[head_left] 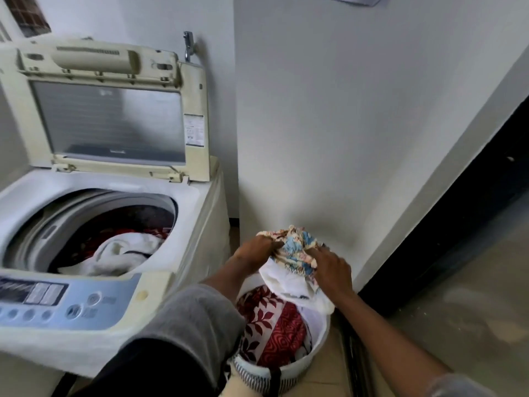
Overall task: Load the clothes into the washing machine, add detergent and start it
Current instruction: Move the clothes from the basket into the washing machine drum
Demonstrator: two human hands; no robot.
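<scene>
Both the left hand (254, 250) and right hand (333, 271) pinch the floral cloth (297, 247) bunched between their fingers (316, 254), just over the basket (259, 378), seemingly gathering it for the open washing machine (189, 204) to their left.

floral cloth (297, 249), red-patterned laundry (272, 325)

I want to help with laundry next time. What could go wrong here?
The white cloth hanging under the floral cloth that the left hand and right hand grip might slip off on the way to the washing machine. Red clothes lie beside a white towel in the drum, so the dye could perhaps stain the whites.
</scene>
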